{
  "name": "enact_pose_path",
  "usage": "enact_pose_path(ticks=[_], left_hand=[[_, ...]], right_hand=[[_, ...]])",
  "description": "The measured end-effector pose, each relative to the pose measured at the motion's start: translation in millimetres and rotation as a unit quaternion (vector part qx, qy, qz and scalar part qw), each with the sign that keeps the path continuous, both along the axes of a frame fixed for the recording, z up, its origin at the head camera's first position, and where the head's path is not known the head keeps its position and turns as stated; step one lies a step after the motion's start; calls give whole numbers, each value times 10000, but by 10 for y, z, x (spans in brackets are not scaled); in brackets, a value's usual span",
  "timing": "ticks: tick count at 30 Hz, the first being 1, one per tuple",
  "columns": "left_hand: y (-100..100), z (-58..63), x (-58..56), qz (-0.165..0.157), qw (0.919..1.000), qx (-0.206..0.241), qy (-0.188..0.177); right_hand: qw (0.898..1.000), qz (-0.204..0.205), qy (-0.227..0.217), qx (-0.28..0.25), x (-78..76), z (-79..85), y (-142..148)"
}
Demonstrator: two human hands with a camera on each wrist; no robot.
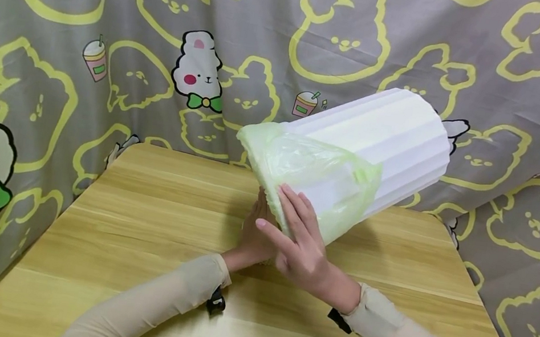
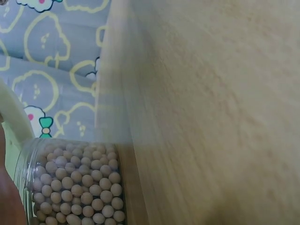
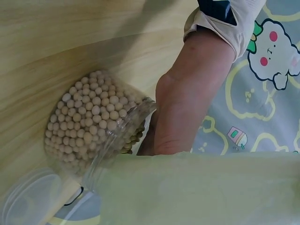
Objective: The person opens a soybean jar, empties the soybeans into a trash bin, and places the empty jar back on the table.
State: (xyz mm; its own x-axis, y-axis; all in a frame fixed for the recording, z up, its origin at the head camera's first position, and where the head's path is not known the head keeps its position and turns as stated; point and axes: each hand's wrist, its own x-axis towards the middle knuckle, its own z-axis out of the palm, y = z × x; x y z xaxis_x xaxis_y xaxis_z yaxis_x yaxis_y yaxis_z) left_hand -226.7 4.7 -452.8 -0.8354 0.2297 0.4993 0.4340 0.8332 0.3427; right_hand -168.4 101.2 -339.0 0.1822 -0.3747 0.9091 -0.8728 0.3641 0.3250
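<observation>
A white ribbed bin (image 1: 410, 145), lined with a pale green plastic bag (image 1: 320, 161), is tilted with its mouth down to the left. My right hand (image 1: 309, 255) lies against the near side of the bag-covered rim, fingers stretched out. On the far side, my left hand (image 1: 258, 230) is raised at the mouth, partly hidden by the right hand and the bin. Below the rim, a clear jar (image 2: 77, 183) full of round beige beans (image 3: 91, 110) stands on the table; the head view hides most of it.
The wood-grain table (image 1: 139, 213) spreads around the bin. A patterned grey curtain (image 1: 250, 16) hangs behind and at both sides. In the right wrist view, a clear round plastic piece (image 3: 33, 199) shows beyond the jar.
</observation>
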Motion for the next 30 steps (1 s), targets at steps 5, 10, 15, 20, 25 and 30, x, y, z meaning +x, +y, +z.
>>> enact_pose_path(ticks=[5,10,15,20,25,30], left_hand=[[57,30,-6,305,9970,-111,-709],[139,133,-34,-16,9941,321,-1036],[212,683,-84,-853,9843,1395,-673],[104,1156,-101,-1656,9505,2537,-689],[-263,845,-237,-1635,9581,1331,-1942],[-563,209,-278,-1690,9487,-1048,-2457]], right_hand=[[9968,37,87,-798,-32,-42,25],[9754,198,-488,-2143,20,75,194],[8811,-52,-1346,-4533,108,512,496],[6863,1193,-2207,-6826,100,927,1128],[5324,1444,-2872,-7831,-20,913,1835],[5467,796,-3263,-7671,-258,810,2029]])
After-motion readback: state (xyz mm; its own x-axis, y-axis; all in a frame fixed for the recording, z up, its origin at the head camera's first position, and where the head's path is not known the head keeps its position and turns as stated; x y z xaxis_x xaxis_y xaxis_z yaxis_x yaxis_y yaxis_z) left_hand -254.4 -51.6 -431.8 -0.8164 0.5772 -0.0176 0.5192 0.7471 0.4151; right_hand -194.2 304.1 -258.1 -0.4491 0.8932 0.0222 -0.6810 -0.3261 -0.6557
